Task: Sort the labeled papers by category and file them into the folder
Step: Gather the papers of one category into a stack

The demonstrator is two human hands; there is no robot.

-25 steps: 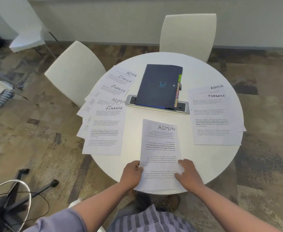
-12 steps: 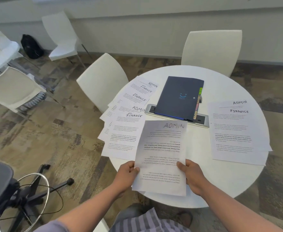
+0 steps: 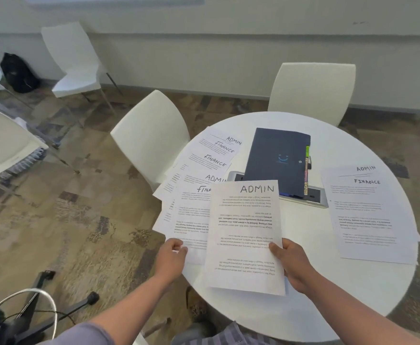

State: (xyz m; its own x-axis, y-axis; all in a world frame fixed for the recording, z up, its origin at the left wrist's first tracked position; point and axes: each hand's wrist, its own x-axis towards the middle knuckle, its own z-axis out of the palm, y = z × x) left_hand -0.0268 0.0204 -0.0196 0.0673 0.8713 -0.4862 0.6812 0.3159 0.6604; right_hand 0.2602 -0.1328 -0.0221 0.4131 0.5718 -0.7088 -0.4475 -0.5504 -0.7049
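**One-handed sheet could sag or slip**

The right hand (image 3: 292,263) pinches the ADMIN sheet (image 3: 246,235) at the counter's (image 3: 353,295) 6 o'clock. The left hand (image 3: 172,255) pinches the 9 o'clock stack (image 3: 191,215). The folder (image 3: 276,158) lies closed at 12 o'clock. Lifting both risks mixing categories.

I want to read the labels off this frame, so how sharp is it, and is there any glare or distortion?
Head view: the handwritten ADMIN on the held sheet is sharp, its body text only partly legible. The fanned papers at left look soft, and the floor at left is smeared. Wide-angle bending curves the wall line. Lighting is even and soft on the white table, with no strong glare.
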